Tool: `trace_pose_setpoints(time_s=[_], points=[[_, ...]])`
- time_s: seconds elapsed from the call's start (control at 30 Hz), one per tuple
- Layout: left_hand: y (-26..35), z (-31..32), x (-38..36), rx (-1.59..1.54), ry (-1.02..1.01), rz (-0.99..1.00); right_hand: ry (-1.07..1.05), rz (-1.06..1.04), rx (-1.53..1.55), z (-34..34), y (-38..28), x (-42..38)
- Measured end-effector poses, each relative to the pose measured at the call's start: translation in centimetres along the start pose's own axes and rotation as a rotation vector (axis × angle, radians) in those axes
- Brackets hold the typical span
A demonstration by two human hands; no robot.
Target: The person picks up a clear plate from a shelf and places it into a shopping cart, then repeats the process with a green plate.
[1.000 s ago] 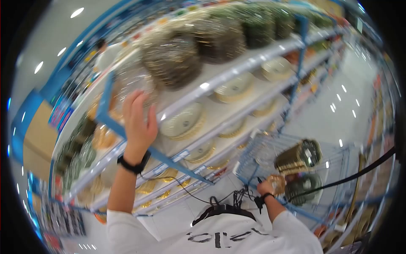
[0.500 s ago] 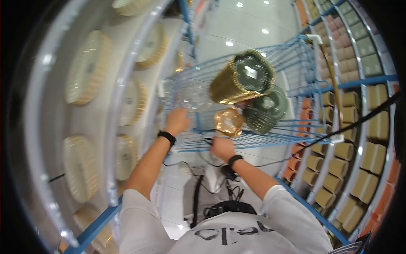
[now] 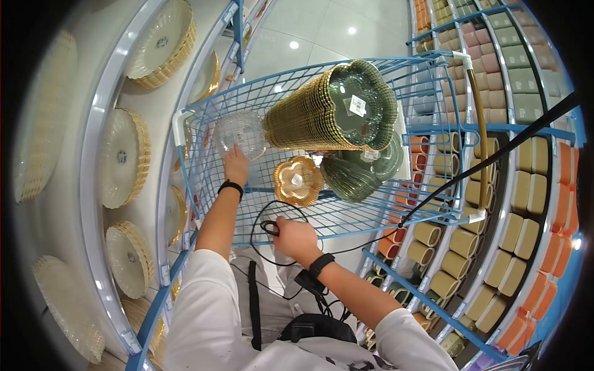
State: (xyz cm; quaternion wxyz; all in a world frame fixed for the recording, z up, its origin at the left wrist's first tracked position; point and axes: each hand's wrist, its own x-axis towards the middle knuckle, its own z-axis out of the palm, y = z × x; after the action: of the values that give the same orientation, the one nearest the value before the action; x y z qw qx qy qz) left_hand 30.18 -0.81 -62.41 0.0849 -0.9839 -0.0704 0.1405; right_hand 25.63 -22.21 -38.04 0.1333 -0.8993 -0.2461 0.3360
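Spanning the middle of the frame, the blue wire cart [image 3: 263, 179] is carrying the wares. Near its upper centre, a tall gold-edged stack [image 3: 303, 111] is showing a green, labelled top; I cannot tell whether it is standing or leaning, so good handling is probably leaving it room. At centre left, the clear dish [image 3: 238, 130] is lying beside the stack's left end, and the left hand [image 3: 235, 166] is touching its near side, fingers close together; whether the thumb is gripping, I cannot tell. Looking like glass or thin plastic, the dish is likely calling for a light, level touch. Below the amber dish [image 3: 288, 173], the right hand [image 3: 296, 238] is holding a black cable [image 3: 270, 222] in curled fingers; minding its loop is likely helping, since it is crossing the cart's near edge.

At the left of the frame, one rack [image 3: 90, 142] is bearing pale dishes [image 3: 114, 176]; at the right, another rack [image 3: 513, 128] is holding orange and tan pots [image 3: 513, 224]. At top centre, glossy floor tiles [image 3: 309, 37] are mirroring small lights.
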Motion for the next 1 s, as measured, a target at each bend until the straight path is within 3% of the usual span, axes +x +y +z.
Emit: trace_pose_setpoints(time_s=[0.03,0.07,0.1,0.17,0.3,0.4,0.53,0.6,0.7,0.9,1.0], points=[[-0.1,0.1,0.0,-0.012,-0.121,0.036,-0.012,0.012,-0.009,0.1,-0.1,-0.1],[0.0,0.1,-0.5,0.042,0.02,0.024,-0.012,0.021,-0.001,0.1,-0.1,-0.1],[-0.5,-0.9,-0.6,0.051,0.027,0.017,-0.003,0.01,0.001,0.1,-0.1,0.0],[-1.4,-3.4,-1.1,-0.167,-0.122,0.061,0.017,0.005,0.004,0.3,0.0,-0.1],[-2.6,-4.8,-2.2,-0.289,0.039,0.119,-0.025,0.041,-0.017,0.0,-0.2,-0.1],[-3.5,-5.9,-2.5,-0.522,-0.01,0.136,-0.001,0.017,-0.015,-0.1,-0.3,-0.3],[-3.7,-7.5,-3.5,-0.485,0.056,0.095,0.048,-0.016,-0.043,0.5,0.3,-0.5],[-3.9,-8.7,-3.5,-0.506,-0.013,0.046,0.066,-0.051,-0.013,0.1,0.1,-0.7],[-4.3,-9.2,-3.7,-0.479,0.092,0.063,0.07,-0.027,-0.009,0.0,0.0,-0.7],[-3.2,-7.4,-3.6,-0.511,0.005,0.057,0.106,-0.059,-0.011,0.8,0.9,-0.6],[-3.6,-9.9,-4.2,-0.776,0.152,0.025,0.11,-0.049,0.02,0.9,0.7,-0.4]])
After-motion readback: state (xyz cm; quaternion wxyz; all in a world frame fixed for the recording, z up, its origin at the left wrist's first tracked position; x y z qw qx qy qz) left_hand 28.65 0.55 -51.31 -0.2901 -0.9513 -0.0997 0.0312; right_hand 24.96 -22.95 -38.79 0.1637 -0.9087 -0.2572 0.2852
